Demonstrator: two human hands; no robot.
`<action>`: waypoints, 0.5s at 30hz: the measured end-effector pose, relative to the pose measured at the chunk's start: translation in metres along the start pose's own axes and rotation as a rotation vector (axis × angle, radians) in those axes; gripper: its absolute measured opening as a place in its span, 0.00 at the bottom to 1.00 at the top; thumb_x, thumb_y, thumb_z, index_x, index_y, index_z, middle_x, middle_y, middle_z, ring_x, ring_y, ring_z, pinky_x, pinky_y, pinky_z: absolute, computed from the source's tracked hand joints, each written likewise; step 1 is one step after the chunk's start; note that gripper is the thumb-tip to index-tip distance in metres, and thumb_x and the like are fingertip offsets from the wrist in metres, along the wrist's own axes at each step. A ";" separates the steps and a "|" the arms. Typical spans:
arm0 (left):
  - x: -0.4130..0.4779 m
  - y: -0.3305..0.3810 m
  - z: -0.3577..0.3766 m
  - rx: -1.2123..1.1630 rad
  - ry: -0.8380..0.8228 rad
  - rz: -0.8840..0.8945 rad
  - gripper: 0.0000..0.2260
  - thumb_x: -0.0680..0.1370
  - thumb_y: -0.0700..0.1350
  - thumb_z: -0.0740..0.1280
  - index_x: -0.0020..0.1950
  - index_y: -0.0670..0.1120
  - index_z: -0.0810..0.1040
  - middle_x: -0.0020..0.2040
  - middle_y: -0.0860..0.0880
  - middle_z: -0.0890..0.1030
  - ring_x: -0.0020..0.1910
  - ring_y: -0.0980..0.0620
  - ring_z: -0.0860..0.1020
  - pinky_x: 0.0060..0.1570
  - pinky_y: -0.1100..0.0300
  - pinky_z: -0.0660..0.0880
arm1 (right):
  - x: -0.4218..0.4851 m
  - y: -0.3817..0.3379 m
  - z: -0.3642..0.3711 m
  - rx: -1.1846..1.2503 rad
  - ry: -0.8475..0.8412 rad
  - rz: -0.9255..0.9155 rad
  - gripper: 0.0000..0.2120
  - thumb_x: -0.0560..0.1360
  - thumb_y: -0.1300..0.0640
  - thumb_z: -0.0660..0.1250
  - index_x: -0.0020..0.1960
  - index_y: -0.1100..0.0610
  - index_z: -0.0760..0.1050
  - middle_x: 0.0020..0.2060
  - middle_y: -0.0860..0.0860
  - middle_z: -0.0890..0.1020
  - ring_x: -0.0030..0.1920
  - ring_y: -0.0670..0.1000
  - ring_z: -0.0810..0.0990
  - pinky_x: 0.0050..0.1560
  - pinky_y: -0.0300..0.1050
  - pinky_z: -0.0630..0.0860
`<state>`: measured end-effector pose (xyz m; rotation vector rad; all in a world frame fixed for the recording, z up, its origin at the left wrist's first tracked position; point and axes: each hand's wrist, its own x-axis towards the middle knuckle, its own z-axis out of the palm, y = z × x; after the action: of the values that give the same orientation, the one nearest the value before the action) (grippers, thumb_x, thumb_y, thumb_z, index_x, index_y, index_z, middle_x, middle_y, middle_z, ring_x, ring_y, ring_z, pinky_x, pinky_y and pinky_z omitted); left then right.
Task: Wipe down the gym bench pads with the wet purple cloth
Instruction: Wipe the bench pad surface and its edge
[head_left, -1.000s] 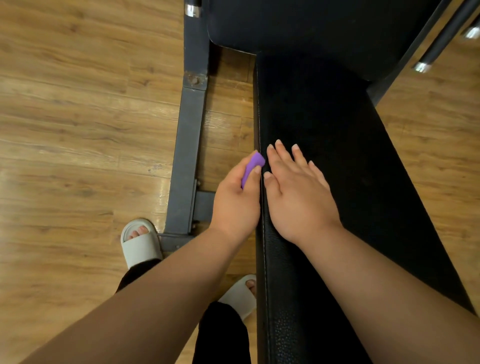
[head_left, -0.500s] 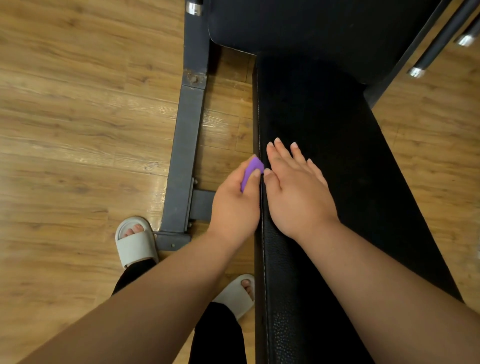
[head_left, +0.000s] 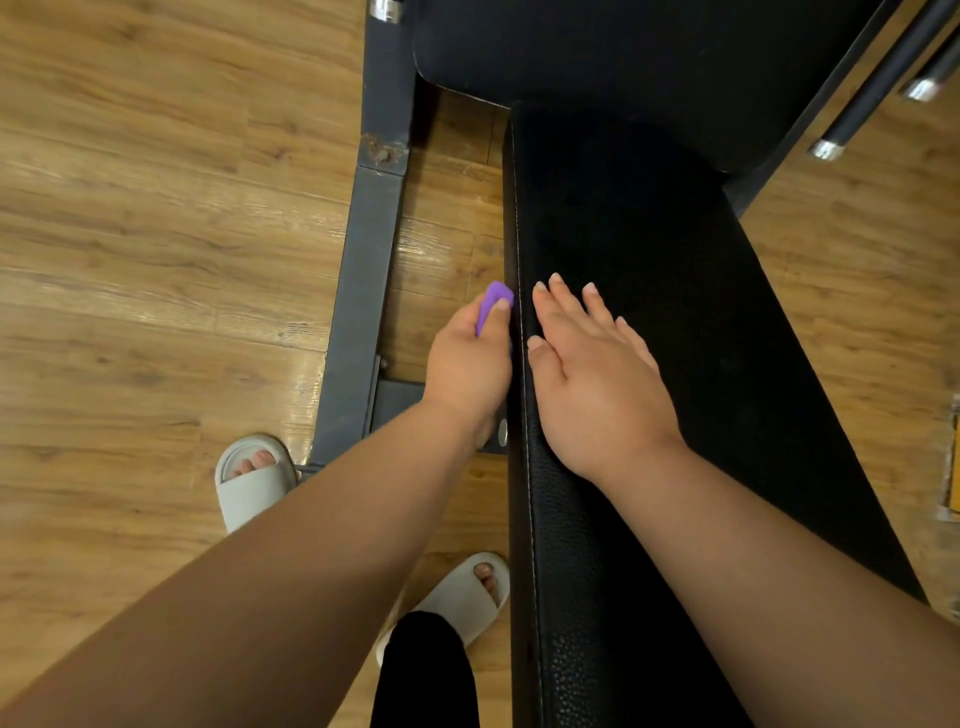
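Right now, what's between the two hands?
Only the stitched edge of the bench pad, head view; the left hand holds the purple cloth against its side, the right hand rests flat on top.

The long black grained-leather gym bench pad runs 6 to 12 o'clock, the right hand flat on it; at 9 o'clock a grey steel frame stands on wood-plank floor.

I count my two hands, left hand and right hand, and one cloth. There are two pads, two slippers and two bars.
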<state>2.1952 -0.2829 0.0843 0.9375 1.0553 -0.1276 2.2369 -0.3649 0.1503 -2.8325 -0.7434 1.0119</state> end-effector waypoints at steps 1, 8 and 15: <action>0.003 0.004 0.002 -0.074 0.005 -0.069 0.09 0.83 0.48 0.60 0.58 0.51 0.79 0.51 0.50 0.83 0.51 0.54 0.82 0.44 0.62 0.79 | 0.000 0.000 0.000 -0.001 0.001 -0.001 0.24 0.83 0.49 0.45 0.79 0.46 0.47 0.78 0.42 0.47 0.77 0.43 0.41 0.76 0.43 0.41; -0.020 -0.016 -0.005 -0.138 -0.024 -0.008 0.10 0.83 0.47 0.60 0.57 0.50 0.80 0.49 0.47 0.85 0.51 0.50 0.83 0.51 0.55 0.80 | 0.001 0.000 0.001 0.000 -0.001 -0.004 0.24 0.83 0.49 0.45 0.79 0.46 0.47 0.78 0.41 0.47 0.77 0.43 0.41 0.75 0.43 0.41; 0.009 -0.001 0.004 -0.329 0.033 -0.194 0.09 0.83 0.47 0.60 0.57 0.47 0.78 0.52 0.43 0.84 0.50 0.47 0.83 0.42 0.57 0.80 | 0.001 0.000 0.002 -0.003 0.009 0.001 0.24 0.83 0.49 0.46 0.79 0.46 0.47 0.78 0.41 0.47 0.77 0.43 0.41 0.76 0.44 0.41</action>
<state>2.2026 -0.2838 0.0768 0.5419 1.1553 -0.0954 2.2367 -0.3644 0.1481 -2.8385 -0.7439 0.9976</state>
